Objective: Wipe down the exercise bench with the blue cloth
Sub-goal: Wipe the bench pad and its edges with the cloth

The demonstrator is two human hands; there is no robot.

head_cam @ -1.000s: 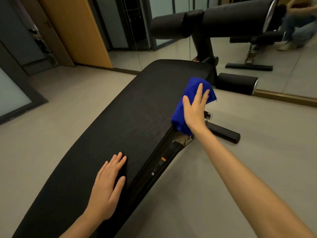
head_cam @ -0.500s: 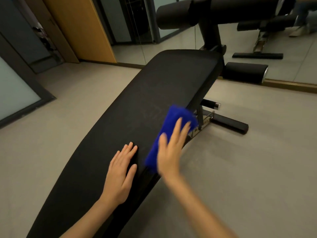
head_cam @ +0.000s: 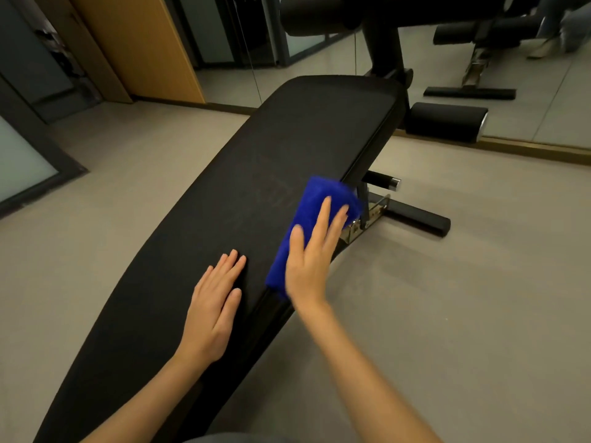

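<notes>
Drawn back from the far end a second ago, the blue cloth (head_cam: 319, 203) now lies on the right edge of the exercise bench (head_cam: 192, 251), just beside the left hand (head_cam: 212, 311), which rests flat with its fingers (head_cam: 230, 266) straight. The right hand (head_cam: 308, 263) presses the cloth, fingers extended. Faint markings (head_cam: 275, 190) on the pad beyond are unreadable. Farther off stand a floor crossbar (head_cam: 415, 215), a foam roller (head_cam: 447, 121) and a mirror (head_cam: 543, 107).

My right hand (head_cam: 308, 260) covers lower half of blue cloth (head_cam: 316, 199); cloth edges smeared, I can't read folds. Near end of exercise bench (head_cam: 256, 174) cut by bottom edge. Upper roller pad (head_cam: 319, 17) cropped at top. On bench top, faint marks (head_cam: 275, 190) too dim to read.
</notes>
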